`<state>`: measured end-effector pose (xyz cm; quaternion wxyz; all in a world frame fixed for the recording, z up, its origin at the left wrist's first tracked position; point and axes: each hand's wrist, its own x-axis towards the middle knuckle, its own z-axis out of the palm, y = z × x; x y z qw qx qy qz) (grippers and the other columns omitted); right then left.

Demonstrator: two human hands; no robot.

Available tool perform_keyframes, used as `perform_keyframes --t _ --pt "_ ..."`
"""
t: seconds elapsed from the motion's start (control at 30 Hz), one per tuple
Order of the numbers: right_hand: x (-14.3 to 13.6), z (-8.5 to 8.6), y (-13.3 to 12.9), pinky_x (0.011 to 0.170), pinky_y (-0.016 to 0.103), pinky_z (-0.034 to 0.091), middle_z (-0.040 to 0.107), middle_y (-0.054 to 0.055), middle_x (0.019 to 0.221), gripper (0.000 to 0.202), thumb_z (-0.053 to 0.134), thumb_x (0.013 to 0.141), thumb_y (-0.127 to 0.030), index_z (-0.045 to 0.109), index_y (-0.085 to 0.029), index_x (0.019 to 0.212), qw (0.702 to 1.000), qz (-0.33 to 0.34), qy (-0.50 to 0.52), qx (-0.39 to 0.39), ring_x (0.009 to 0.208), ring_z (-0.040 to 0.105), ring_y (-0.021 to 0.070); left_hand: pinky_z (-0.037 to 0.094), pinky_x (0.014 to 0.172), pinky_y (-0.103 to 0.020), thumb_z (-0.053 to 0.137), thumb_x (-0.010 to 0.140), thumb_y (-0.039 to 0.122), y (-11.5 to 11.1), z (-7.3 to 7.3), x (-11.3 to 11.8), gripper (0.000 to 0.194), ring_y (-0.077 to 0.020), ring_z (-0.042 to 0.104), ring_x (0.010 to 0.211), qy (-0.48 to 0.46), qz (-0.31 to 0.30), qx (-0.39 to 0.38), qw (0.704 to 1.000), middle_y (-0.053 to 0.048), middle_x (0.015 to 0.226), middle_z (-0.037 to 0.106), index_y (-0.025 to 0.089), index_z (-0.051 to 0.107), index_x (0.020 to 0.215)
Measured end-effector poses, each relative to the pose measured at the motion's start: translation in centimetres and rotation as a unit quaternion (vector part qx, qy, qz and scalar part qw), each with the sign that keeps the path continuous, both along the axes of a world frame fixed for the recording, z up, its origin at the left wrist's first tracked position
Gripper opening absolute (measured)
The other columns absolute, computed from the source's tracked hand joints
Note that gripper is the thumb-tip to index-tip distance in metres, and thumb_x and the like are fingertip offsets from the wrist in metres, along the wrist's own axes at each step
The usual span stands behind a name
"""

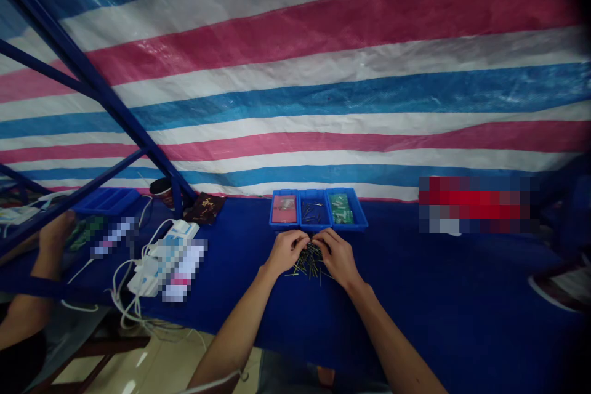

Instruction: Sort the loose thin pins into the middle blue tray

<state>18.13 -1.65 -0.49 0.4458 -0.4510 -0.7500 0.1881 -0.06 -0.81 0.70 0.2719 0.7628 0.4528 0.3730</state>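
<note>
A loose pile of thin, dark and yellowish metal pins (310, 263), like nails or long screws, lies on the blue tabletop (415, 295). My left hand (287, 251) is at the pile's left upper edge, thumb and fingertips pinched together. From the other side my right hand (338, 252) meets it, its fingers likewise curled and closed. Whatever is between the fingertips is too small to make out. Just beyond both hands stands a blue three-compartment tray (362, 219): a pink card and clear bag at left, several similar pins in the middle, a green piece with clear bags at right.
A white power strip (154, 258) with tangled cables lies to the left, near a brown packet (205, 207) and dark cup (162, 189). Blue metal bars (111, 104) separate off another person's arm (48, 246) at far left. Striped sheeting (323, 98) hangs behind.
</note>
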Motion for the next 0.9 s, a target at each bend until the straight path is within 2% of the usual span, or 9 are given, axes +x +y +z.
perform_keyframes --t 0.43,0.77,0.9 --pt "0.23 -0.13 0.1 0.078 0.028 0.048 0.067 0.004 0.094 0.027 0.04 0.103 -0.031 0.064 -0.025 0.093 1.0 0.0 -0.017 -0.01 0.082 0.064 0.0179 0.041 0.064 -0.023 0.05 0.098 0.035 0.05 -0.03 0.04 0.031 -0.0133 0.057 0.064 -0.005 0.009 0.011 1.0 -0.003 0.072 0.067 0.016 0.069 0.083" --pt "0.4 0.25 0.08 0.067 0.025 0.042 0.062 0.003 0.079 0.034 0.038 0.103 -0.034 0.06 -0.022 0.08 0.998 -0.031 -0.045 -0.003 0.07 0.059 0.0151 0.042 0.064 -0.022 0.052 0.098 0.032 0.05 0.03 -0.06 0.029 -0.0123 0.057 0.064 -0.016 0.007 0.014 1.0 -0.002 0.072 0.067 0.015 0.07 0.083" --pt "0.58 0.24 0.04 0.068 0.026 0.043 0.061 0.004 0.078 0.037 0.037 0.104 -0.037 0.06 -0.021 0.081 0.999 -0.041 -0.017 -0.001 0.071 0.059 0.0161 0.042 0.063 -0.021 0.053 0.097 0.035 0.22 -0.09 -0.24 0.03 -0.0119 0.057 0.063 -0.043 0.029 0.005 0.999 -0.002 0.073 0.068 0.015 0.069 0.083"
